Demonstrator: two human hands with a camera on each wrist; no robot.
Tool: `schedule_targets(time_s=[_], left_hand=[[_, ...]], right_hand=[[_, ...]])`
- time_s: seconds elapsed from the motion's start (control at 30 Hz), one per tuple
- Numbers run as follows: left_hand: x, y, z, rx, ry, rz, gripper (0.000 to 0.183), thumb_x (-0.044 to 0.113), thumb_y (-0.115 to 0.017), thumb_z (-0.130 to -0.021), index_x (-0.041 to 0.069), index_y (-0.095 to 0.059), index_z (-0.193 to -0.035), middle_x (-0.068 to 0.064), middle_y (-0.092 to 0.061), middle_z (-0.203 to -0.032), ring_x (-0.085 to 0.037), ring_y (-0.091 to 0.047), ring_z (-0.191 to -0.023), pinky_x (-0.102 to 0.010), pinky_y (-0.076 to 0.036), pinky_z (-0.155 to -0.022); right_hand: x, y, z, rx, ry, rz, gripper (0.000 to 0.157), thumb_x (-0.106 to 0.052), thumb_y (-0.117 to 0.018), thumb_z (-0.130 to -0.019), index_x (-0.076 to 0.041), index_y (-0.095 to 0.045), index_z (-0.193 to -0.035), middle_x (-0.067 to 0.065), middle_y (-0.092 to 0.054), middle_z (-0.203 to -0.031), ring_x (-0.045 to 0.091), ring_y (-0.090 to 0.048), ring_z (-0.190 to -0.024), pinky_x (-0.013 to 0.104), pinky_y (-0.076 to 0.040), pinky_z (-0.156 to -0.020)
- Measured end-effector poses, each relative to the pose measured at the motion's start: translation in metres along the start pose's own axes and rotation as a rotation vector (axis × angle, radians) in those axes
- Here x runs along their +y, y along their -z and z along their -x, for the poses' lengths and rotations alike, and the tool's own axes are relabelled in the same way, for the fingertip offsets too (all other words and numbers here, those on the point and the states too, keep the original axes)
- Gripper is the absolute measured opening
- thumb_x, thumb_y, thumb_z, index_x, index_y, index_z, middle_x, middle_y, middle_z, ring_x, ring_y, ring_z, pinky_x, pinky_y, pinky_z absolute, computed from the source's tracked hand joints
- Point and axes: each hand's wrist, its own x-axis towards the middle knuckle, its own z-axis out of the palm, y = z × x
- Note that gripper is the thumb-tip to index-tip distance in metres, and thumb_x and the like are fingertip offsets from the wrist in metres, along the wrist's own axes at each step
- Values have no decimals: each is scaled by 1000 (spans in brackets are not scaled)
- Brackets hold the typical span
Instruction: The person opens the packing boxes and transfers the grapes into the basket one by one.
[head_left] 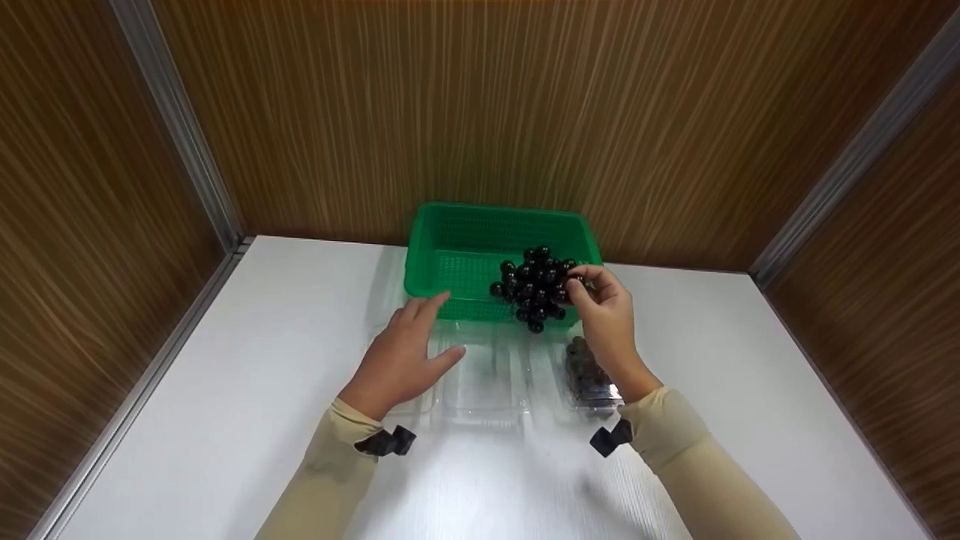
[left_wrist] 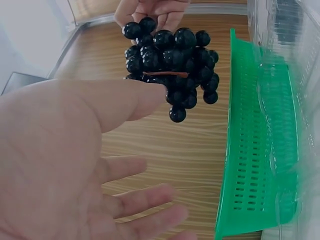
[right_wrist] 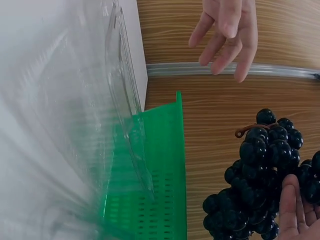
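A bunch of dark grapes (head_left: 531, 289) hangs from my right hand (head_left: 609, 321), pinched between thumb and fingers at its right side. It is held over the near right part of the green basket (head_left: 501, 207). My left hand (head_left: 401, 354) is spread with nothing in it, beside the basket's near left corner. In the left wrist view a reddish-brown stem (left_wrist: 165, 73) crosses the grapes, and the left thumb overlaps their lower edge. The right wrist view shows the right fingertips (right_wrist: 290, 200) against the grapes.
Clear plastic containers (head_left: 484, 375) stand in front of the basket, partly behind my left hand. Near my right wrist, another clear box holds dark grapes (head_left: 583, 364). Wood-grain panels (head_left: 487, 105) rise behind and beside the white table (head_left: 300, 330).
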Motion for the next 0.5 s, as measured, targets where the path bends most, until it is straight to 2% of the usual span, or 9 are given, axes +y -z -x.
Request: schedule_targets(time_s=[0.2, 0.5], left_hand=[[1, -3, -2, 48, -20, 64, 85, 43, -73, -96, 19, -27, -165, -8, -37, -161, -26, -41, -146, -51, -46, -110], [-2, -9, -2, 43, -37, 100, 85, 42, -72, -97, 19, -27, -165, -7, -35, -162, -26, -38, -148, -52, -45, -110]], right_hand=[[1, 2, -8, 17, 12, 22, 14, -5, -62, -102, 3, -64, -114, 8, -64, -103, 13, -68, -86, 27, -59, -80], [5, -3, -20, 22, 6, 26, 17, -8, -62, -103, 3, -64, -115, 9, -64, -104, 15, -68, -84, 28, -59, -79]])
